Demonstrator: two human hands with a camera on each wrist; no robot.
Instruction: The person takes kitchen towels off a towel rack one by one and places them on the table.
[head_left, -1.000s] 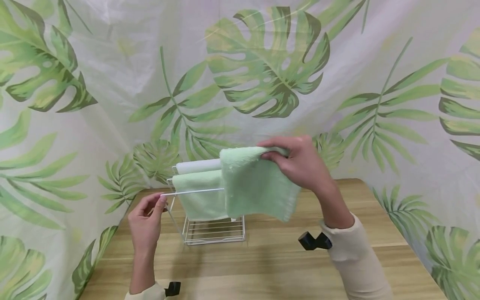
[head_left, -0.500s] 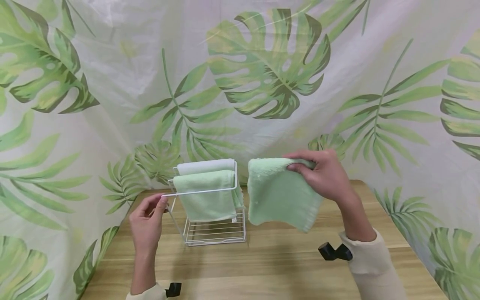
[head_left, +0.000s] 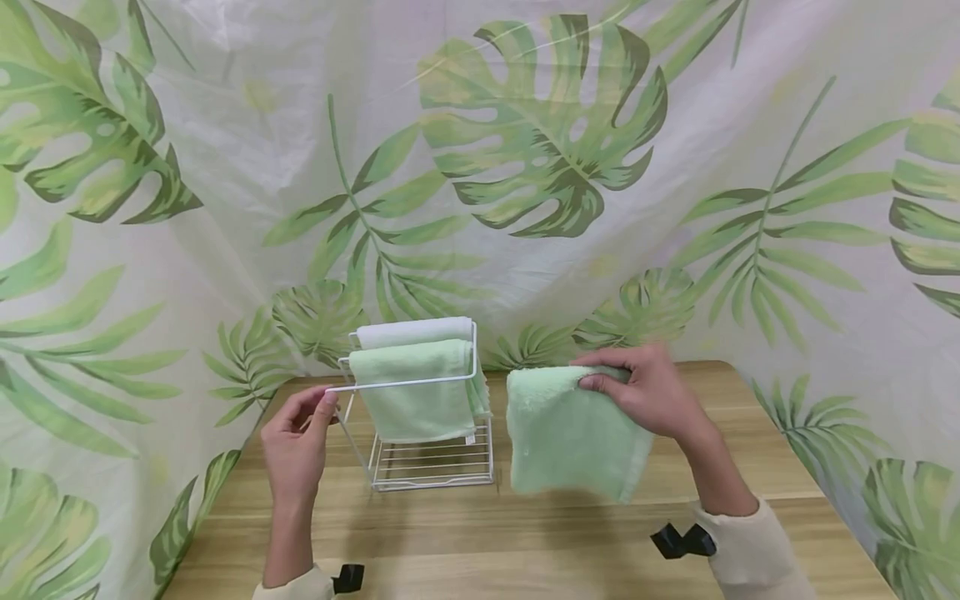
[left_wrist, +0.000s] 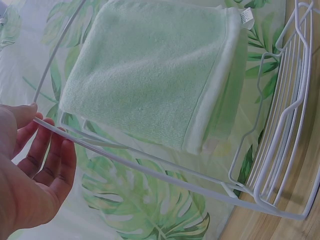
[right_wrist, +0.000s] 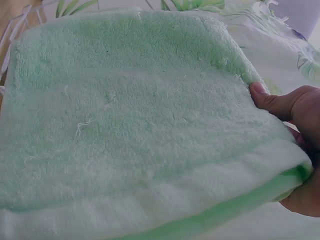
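Observation:
My left hand (head_left: 294, 437) pinches the front left corner of a small white wire drying rack (head_left: 432, 482), thumb over the top bar. On the rack's upper bars hang a light green towel (head_left: 412, 392) and, behind it, a white towel (head_left: 412, 332). The front bar has no cloth on it. To the right of the rack, my right hand (head_left: 651, 387) holds a second light green towel (head_left: 573, 433) by its folded top edge, thumb in front. This folded towel hangs down above the table. In the right wrist view its fluffy face (right_wrist: 130, 110) fills most of the picture.
The rack stands on a wooden table (head_left: 480, 542), with a lower wire shelf near the tabletop. A leaf-patterned curtain (head_left: 525, 275) hangs right behind the table's back edge. Black wrist mounts (head_left: 682, 542) sit at both sleeves.
The right hand has carried its green towel off the rack's front bar, moving right and then down beside the rack. The left hand has stayed at the rack's corner.

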